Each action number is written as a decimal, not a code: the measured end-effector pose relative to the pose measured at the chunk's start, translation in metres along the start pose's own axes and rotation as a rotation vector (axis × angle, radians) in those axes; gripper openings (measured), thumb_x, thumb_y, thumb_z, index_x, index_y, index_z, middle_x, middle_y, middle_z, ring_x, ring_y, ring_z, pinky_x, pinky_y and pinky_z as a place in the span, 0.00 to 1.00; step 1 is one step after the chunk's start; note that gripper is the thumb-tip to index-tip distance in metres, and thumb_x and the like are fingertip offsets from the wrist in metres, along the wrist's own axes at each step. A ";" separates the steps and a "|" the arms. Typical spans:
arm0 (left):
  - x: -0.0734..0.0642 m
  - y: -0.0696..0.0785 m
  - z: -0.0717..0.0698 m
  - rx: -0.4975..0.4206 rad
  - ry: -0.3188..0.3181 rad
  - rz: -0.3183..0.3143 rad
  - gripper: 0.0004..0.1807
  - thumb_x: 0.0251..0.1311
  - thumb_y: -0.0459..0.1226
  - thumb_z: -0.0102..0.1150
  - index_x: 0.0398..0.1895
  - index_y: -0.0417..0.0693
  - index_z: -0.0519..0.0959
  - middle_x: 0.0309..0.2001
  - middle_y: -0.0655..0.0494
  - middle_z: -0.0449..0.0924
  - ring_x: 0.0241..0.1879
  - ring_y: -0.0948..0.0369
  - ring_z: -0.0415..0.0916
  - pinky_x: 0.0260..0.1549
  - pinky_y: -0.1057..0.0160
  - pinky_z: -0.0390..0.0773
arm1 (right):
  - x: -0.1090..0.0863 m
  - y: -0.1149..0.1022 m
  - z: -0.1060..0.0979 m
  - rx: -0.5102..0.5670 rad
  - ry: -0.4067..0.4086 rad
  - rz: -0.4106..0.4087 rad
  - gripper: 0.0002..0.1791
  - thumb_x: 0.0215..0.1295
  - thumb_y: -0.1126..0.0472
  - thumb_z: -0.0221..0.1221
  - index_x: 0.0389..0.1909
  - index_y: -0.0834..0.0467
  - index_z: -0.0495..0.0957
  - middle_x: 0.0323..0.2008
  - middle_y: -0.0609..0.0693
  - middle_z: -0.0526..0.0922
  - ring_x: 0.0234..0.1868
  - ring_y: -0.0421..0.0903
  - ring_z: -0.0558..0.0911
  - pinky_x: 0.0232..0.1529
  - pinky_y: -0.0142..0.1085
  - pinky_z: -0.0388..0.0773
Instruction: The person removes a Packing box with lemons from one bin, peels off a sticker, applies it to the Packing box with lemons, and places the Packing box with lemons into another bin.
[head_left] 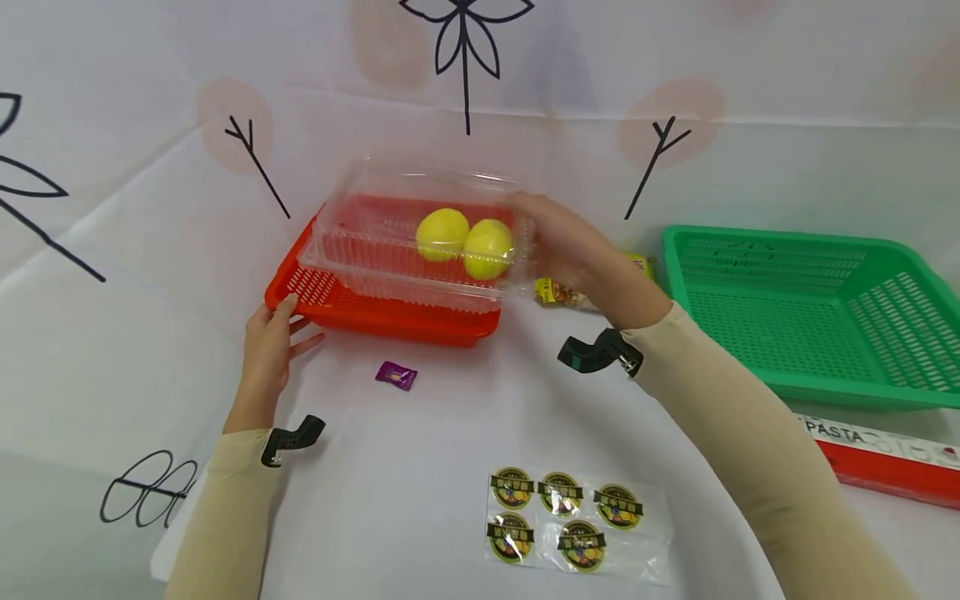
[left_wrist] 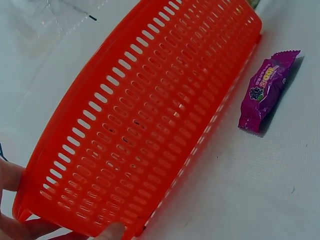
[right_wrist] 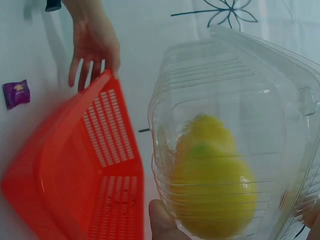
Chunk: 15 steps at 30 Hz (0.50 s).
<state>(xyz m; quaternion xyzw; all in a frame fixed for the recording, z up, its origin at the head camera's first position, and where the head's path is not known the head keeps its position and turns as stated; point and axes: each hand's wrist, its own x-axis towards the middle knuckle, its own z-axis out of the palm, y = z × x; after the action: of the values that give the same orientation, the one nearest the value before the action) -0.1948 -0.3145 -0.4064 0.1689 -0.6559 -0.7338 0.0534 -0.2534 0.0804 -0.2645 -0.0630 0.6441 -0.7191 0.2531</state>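
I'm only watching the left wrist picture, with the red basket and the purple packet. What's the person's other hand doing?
Observer: The right hand is gripping a clear plastic container.
Visitor: Oh! Is there anything in it?
Observer: Yes, two round yellow things, which look like fruit.
Visitor: And is mine the only basket there?
Observer: No, the head view also shows a green basket, over to the right.
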 end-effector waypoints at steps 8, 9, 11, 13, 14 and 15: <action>0.000 -0.001 -0.001 0.054 0.038 0.019 0.36 0.76 0.55 0.53 0.81 0.55 0.60 0.73 0.49 0.65 0.66 0.49 0.70 0.48 0.51 0.80 | -0.022 0.002 0.001 -0.016 0.006 -0.023 0.28 0.77 0.50 0.56 0.71 0.56 0.60 0.69 0.55 0.64 0.65 0.58 0.69 0.51 0.58 0.82; 0.000 -0.001 -0.001 0.064 0.043 0.025 0.36 0.76 0.56 0.53 0.81 0.55 0.61 0.73 0.50 0.65 0.66 0.50 0.70 0.48 0.51 0.81 | -0.025 0.003 0.001 -0.009 0.003 -0.017 0.29 0.77 0.50 0.56 0.71 0.55 0.59 0.69 0.55 0.63 0.65 0.59 0.69 0.52 0.59 0.82; 0.001 -0.001 -0.002 0.075 0.052 0.036 0.36 0.76 0.56 0.54 0.80 0.54 0.61 0.73 0.49 0.65 0.66 0.50 0.70 0.48 0.52 0.80 | -0.030 0.004 0.001 -0.009 0.005 -0.005 0.30 0.77 0.49 0.56 0.71 0.55 0.56 0.69 0.55 0.61 0.64 0.60 0.70 0.53 0.58 0.81; 0.001 -0.001 -0.002 0.079 0.060 0.043 0.36 0.76 0.55 0.54 0.80 0.53 0.62 0.73 0.49 0.65 0.65 0.50 0.70 0.47 0.53 0.80 | -0.035 0.006 0.000 -0.010 0.011 0.008 0.32 0.76 0.48 0.57 0.71 0.53 0.54 0.69 0.54 0.60 0.63 0.61 0.71 0.53 0.58 0.81; 0.002 -0.001 -0.002 0.080 0.063 0.043 0.36 0.76 0.55 0.55 0.80 0.53 0.62 0.73 0.48 0.65 0.65 0.51 0.70 0.47 0.53 0.80 | -0.037 0.007 0.000 -0.015 0.009 0.010 0.32 0.77 0.48 0.57 0.71 0.53 0.54 0.68 0.55 0.60 0.62 0.60 0.72 0.53 0.58 0.81; 0.002 -0.001 -0.002 0.084 0.069 0.043 0.36 0.76 0.55 0.55 0.80 0.52 0.62 0.73 0.48 0.66 0.65 0.51 0.70 0.47 0.54 0.80 | -0.040 0.008 -0.001 -0.025 0.016 0.009 0.32 0.76 0.48 0.57 0.70 0.54 0.54 0.68 0.55 0.60 0.61 0.60 0.72 0.53 0.57 0.82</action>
<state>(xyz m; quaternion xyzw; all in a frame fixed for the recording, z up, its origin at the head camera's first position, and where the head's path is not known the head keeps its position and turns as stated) -0.1961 -0.3165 -0.4082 0.1818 -0.6875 -0.6980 0.0846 -0.2171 0.0988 -0.2630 -0.0575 0.6553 -0.7104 0.2503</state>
